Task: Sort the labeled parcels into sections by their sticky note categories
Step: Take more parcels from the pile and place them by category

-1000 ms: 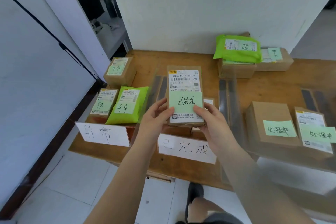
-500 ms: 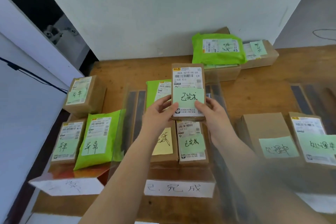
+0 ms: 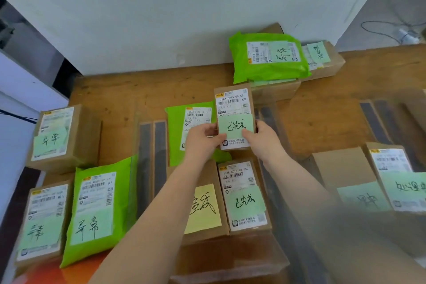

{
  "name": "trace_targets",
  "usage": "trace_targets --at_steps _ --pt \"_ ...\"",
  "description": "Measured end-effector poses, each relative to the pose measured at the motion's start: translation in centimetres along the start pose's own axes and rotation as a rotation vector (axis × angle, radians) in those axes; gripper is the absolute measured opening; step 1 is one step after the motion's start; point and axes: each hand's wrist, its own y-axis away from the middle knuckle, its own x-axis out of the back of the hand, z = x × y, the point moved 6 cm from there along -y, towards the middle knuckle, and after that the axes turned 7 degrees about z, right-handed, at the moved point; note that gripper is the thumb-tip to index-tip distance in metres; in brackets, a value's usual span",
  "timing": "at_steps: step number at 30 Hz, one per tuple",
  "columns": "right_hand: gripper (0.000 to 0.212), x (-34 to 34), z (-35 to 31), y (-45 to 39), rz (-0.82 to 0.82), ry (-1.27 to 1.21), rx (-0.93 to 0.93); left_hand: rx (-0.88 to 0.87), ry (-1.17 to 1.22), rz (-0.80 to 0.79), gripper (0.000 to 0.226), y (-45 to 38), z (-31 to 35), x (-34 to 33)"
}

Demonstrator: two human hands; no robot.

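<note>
- Both hands hold one small brown parcel (image 3: pixel 234 117): the left hand (image 3: pixel 202 139) pinches its left edge and the right hand (image 3: pixel 262 138) grips its right edge, thumb on the green sticky note (image 3: pixel 235 125) stuck to its face.
- That parcel sits over the far part of the middle section, partly covering a green mailer bag (image 3: pixel 184 131) lying there.
- Nearer in the same section lie two more boxes side by side: one with a yellow note (image 3: pixel 204 208), one with a green note (image 3: pixel 245 202). That makes four parcels in the middle, counting the held one.
- The left section holds three: a far box (image 3: pixel 66 136), a near box (image 3: pixel 43 221) and a green bag (image 3: pixel 99 210), each with a green note.
- The right section shows two boxes with green notes, a plain-topped one (image 3: pixel 345 168) and one at the frame edge (image 3: pixel 396 175).
- At the back of the wooden table (image 3: pixel 115 90), against the wall, a green bag (image 3: pixel 269 57) lies on a box (image 3: pixel 276 90), with another noted box (image 3: pixel 322 62) just beside it: three parcels.
</note>
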Motion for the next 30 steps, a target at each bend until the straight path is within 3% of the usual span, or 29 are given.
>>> trace_targets --at_steps 16,21,30 --pt "0.033 -2.1 3.1 -3.6 0.04 0.167 -0.163 -0.074 -0.398 -0.086 0.033 -3.0 -0.8 -2.0" --pt "0.033 -1.3 2.9 -3.4 0.104 0.246 -0.108 -0.125 -0.459 -0.141 0.031 -2.5 -0.2 -2.7" --pt "0.04 -2.5 2.7 -3.1 0.027 0.246 -0.076 -0.092 -0.544 -0.171 0.041 -2.5 -0.8 -1.6"
